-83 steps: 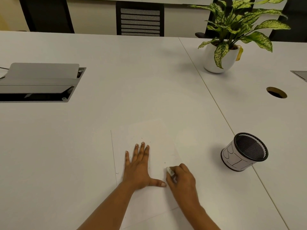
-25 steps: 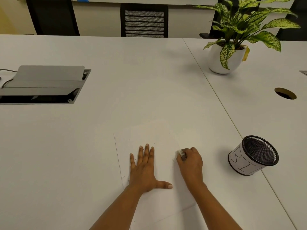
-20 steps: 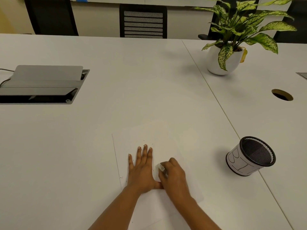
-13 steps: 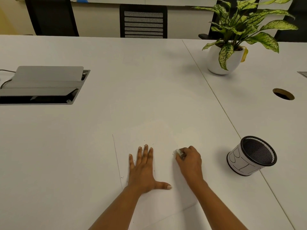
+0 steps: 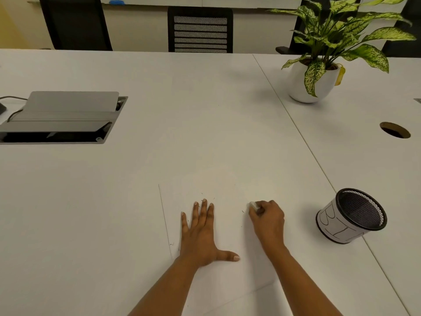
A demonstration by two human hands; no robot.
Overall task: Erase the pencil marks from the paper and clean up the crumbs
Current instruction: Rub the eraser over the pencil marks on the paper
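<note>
The paper (image 5: pixel 230 224), thin, light and likely to slide or crease, is pinned flat under the spread left hand (image 5: pixel 201 233), while the small eraser (image 5: pixel 253 205), probably soft, is pinched in the curled right hand (image 5: pixel 267 221) just beside, crumbs (image 5: pixel 206 198) scattered past the left fingertips.

We only see a tip of the eraser (image 5: pixel 252 205) poking from the right hand (image 5: pixel 268 222); specks (image 5: pixel 242 211) on the paper (image 5: pixel 227 226) are too tiny to tell.
</note>
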